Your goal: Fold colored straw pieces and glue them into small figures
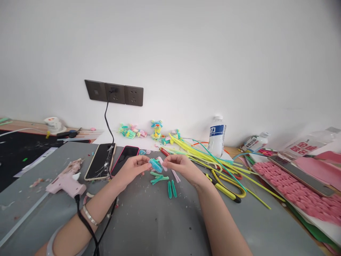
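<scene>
Between my hands, above the grey mat, is a small bundle of blue pipe cleaners (156,165). My left hand (134,168) pinches its left side between thumb and fingers. A pale pink pipe cleaner piece (161,163) stands at the bundle's right side, pinched by my right hand (182,167). Whether the pink piece is joined to the blue bundle I cannot tell. Just below lie folded green pipe cleaner pieces (159,178), two teal folded pieces (172,189) and a pale purple strip (176,175).
A pink glue gun (66,183) with a black cord lies left, near two phones (99,161). Yellow pipe cleaners (191,149), yellow-handled pliers (226,188) and a white bottle (216,137) are right. Finished pipe cleaner figures (156,129) stand by the wall. Pink knitted fabric (295,188) lies far right.
</scene>
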Demonstrator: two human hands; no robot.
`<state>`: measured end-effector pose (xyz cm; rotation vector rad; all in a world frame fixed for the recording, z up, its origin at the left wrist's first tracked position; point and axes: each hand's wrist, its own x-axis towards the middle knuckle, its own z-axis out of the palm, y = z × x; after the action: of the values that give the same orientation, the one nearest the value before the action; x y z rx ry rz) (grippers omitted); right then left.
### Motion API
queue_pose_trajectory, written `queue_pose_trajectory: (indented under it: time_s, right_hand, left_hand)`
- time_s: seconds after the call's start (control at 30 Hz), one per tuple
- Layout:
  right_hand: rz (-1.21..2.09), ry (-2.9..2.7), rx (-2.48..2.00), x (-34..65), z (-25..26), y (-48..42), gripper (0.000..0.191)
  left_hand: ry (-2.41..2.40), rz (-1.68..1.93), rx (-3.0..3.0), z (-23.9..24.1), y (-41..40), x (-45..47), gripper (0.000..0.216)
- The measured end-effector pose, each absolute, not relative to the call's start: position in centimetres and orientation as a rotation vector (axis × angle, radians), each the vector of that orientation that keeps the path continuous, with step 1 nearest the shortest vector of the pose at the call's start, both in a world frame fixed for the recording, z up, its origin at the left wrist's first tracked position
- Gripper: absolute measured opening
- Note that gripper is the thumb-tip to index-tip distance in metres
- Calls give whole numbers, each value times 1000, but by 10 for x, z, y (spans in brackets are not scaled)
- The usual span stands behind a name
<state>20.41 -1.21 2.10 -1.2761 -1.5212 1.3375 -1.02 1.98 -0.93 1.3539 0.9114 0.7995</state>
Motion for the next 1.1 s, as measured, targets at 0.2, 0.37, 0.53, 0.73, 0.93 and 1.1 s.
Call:
queue_pose_trajectory:
  time_s: [0.2,0.37,0.53,0.73,0.93,1.1]
  right_hand:
    - [1342,-1488,-1256,202,20,-11,29]
    - [1351,-1495,-1258,201,20,-11,30]
    - [1377,-1486,-1232,199,19,-12,31]
    - [1371,-1454,-1240,196,22,-13,31]
    - [1325,-1459,-1250,196,18,-12,31]
    - [1288,-1470,-1274,194,17,-12,33]
  left_hand:
    - [893,786,1367,-7,19,-10,25]
    - [879,794,1367,-4,17,-8,25]
    - [862,797,1379,-6,18,-9,25]
    - [821,824,1349,-9,18,-9,24]
    - [834,805,1328,-2,15,-8,26]
    - [841,826,1313,-4,16,-8,24]
